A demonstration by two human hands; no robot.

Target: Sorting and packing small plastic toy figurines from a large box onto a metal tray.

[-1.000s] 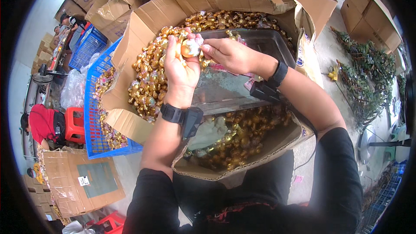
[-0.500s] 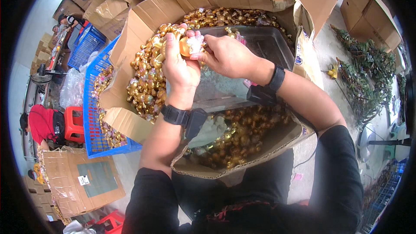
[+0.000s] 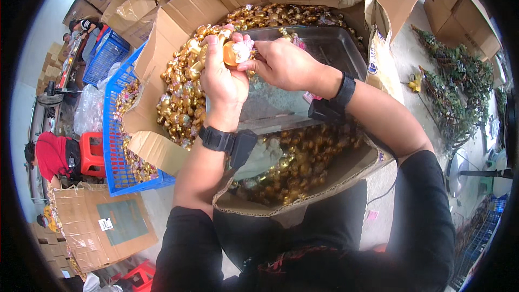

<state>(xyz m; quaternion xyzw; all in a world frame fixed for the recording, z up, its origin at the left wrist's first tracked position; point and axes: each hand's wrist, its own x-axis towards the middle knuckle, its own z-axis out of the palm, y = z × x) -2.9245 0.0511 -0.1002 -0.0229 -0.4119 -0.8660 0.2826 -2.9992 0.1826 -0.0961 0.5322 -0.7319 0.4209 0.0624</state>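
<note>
My left hand (image 3: 223, 85) is closed around a shiny gold ornament (image 3: 231, 54) with a whitish, glittery patch, held above the tray's left edge. From the other side, my right hand (image 3: 289, 65) pinches at the whitish part with thumb and forefinger; exactly what sits between those fingertips is hidden. Below both hands a dark rectangular tray (image 3: 350, 48) lies across a large open carton (image 3: 189, 8). A few pink and gold pieces lie on it, partly behind my right hand. Many small gold ornaments (image 3: 175, 100) fill the carton around and under the tray.
A blue plastic basket (image 3: 112, 154) with more gold pieces adjoins the carton's left side. Beyond it are a red stool (image 3: 93, 155) and a person in red (image 3: 51, 154). Green artificial foliage (image 3: 457, 84) lies on the floor at right, near a fan (image 3: 458, 176). Cartons stand behind.
Both hands stay together on the gold ornament, with only a slight shift of the fingers and wrists. The whole view has moved a little.
</note>
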